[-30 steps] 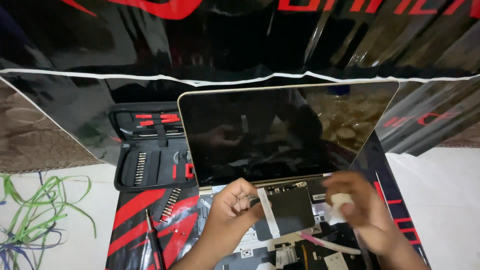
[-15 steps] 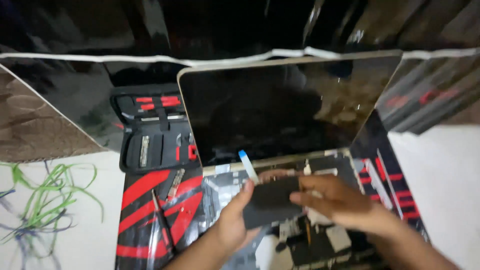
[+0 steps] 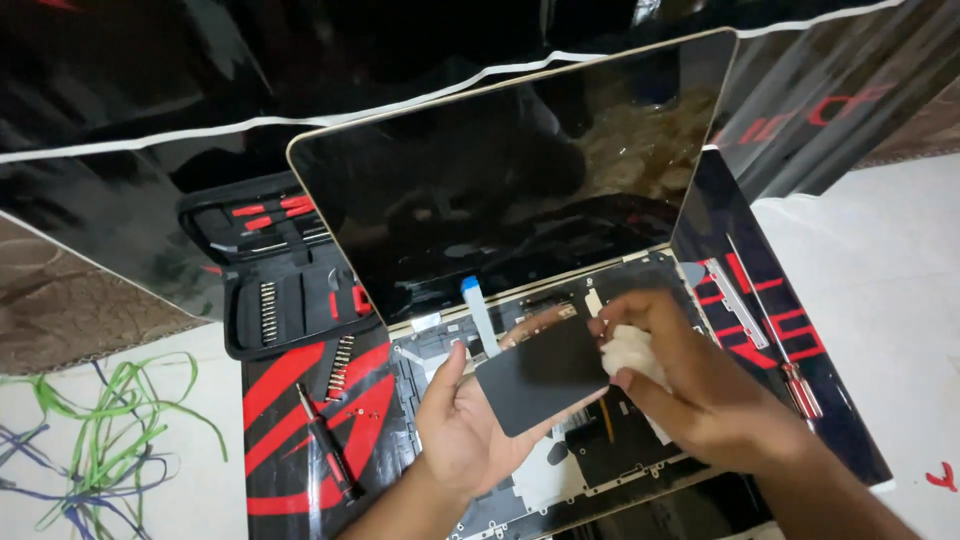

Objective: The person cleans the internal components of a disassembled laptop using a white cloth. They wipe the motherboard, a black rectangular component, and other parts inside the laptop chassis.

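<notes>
Fingers [image 3: 452,372] of the left hand [image 3: 465,430] curl up along the near-left edge of a dark rectangular panel [image 3: 540,372], cradling it from below, thumb raised beside it. It sits tilted above the opened base of the laptop [image 3: 620,455], between both hands.

Far left on the worktop lies a loose tangle of green and purple wires [image 3: 100,450], soft and springy. Next comes a black zip tool case [image 3: 275,285] with red-handled tools and a row of steel bits, then a slim black-and-red screwdriver [image 3: 328,458] on a glossy black and red mat [image 3: 300,400].

The panel looks thin, flat, stiff and light, with a smooth matte face that could slip; it is probably fragile in bending, so holding it by its edges, as now, seems wisest. A pale blue-tipped ribbon cable [image 3: 480,315] stands just behind it, thin and easily creased.

The right hand [image 3: 700,400] pinches a white wad of cloth or tissue [image 3: 630,352] against the panel's right edge. Behind, the dark glossy screen [image 3: 520,170] stands tilted back.
</notes>
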